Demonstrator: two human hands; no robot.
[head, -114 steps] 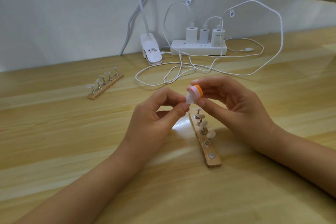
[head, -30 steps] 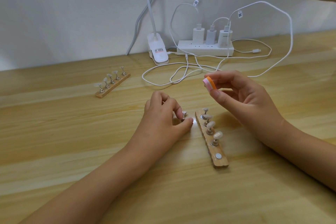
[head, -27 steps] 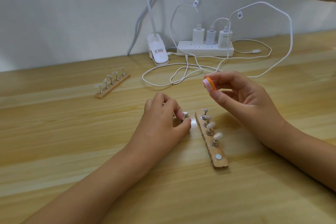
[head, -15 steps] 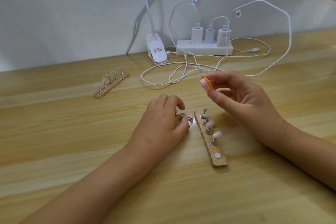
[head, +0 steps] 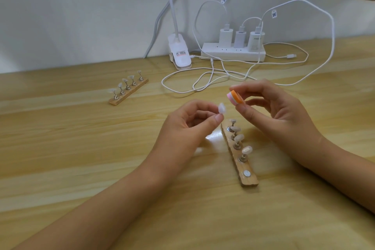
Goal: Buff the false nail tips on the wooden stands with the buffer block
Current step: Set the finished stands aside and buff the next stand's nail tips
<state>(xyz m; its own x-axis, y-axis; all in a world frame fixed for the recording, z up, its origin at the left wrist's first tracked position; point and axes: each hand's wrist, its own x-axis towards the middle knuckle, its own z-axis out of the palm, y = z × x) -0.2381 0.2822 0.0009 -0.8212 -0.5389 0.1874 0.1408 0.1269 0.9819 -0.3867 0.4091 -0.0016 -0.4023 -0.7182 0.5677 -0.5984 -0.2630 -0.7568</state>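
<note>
**Loose nail tip and buffer block held just apart over the near stand**

Two bare forearms reach in from the near edge across the pale wooden worktop point(head: 81, 148). Between them lies the near wooden stand point(head: 239, 155), running away from the viewer. A bare metal disc point(head: 247, 173) sits at its near end. Beyond the disc, four metal holders stand upright, each topped with a pale tip.

Just above the far end of this stand, the left hand point(head: 188, 128) is clamped on a single nail tip point(head: 221, 108). It pinches the tip between thumb and forefinger so that it stands up clear of the fingertips. Whether a metal holder is under the tip cannot be told.

The right hand point(head: 274, 111) is closed on the buffer block point(head: 235, 97), a small round orange, white and pink piece. It is pinched between thumb and fingers, just beside the tip and not touching it.

Farther back on the left, well apart from the hands, the far wooden stand point(head: 128, 91) lies at a slant and carries five tips.

White cables point(head: 203, 85) loop over the worktop behind the hands. By the white wall point(head: 81, 16) sit a lamp clamp point(head: 179, 53) and a power strip point(head: 233, 53) with three chargers plugged in.
</note>
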